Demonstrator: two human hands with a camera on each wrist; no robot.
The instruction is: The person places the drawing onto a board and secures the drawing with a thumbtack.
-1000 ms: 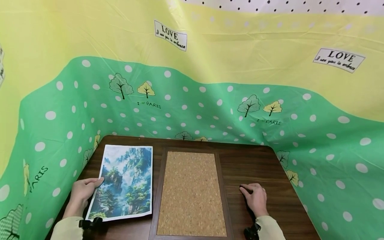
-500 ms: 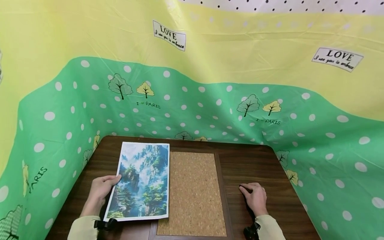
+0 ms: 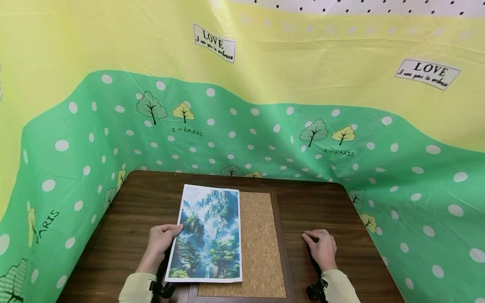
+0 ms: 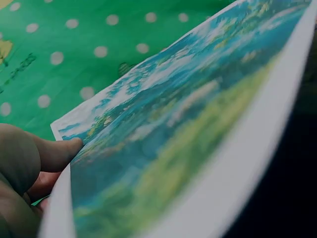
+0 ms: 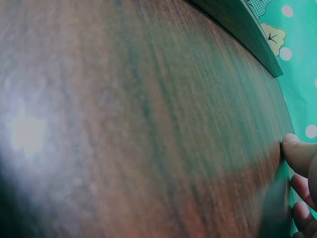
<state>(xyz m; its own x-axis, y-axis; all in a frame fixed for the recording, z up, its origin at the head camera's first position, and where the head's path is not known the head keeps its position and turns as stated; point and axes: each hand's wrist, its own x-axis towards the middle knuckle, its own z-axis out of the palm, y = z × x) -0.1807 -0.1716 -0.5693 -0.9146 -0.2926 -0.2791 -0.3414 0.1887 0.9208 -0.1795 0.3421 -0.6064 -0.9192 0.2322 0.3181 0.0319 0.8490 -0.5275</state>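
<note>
My left hand [image 3: 161,240] pinches the left edge of a landscape print [image 3: 212,233], its thumb on the picture side. Misty mountains, trees and a waterfall fill the white-bordered sheet. In the left wrist view the print [image 4: 163,129] runs steeply away from the thumb [image 4: 62,154]. The sheet covers the left part of a framed cork board [image 3: 263,240]; whether it touches the cork cannot be told. My right hand [image 3: 321,248] rests on the table to the right of the board, fingers loosely curled, with nothing clearly visible in them. A dark patch lies at its fingertips.
The dark wood table [image 3: 314,202] reaches back to a green and yellow patterned cloth [image 3: 242,122] that hangs on the back and both sides. The board's brown frame [image 3: 283,248] rises slightly above the tabletop.
My left hand has carried the print rightward, from beside the cork board to over its left part. The right hand has stayed in place.
</note>
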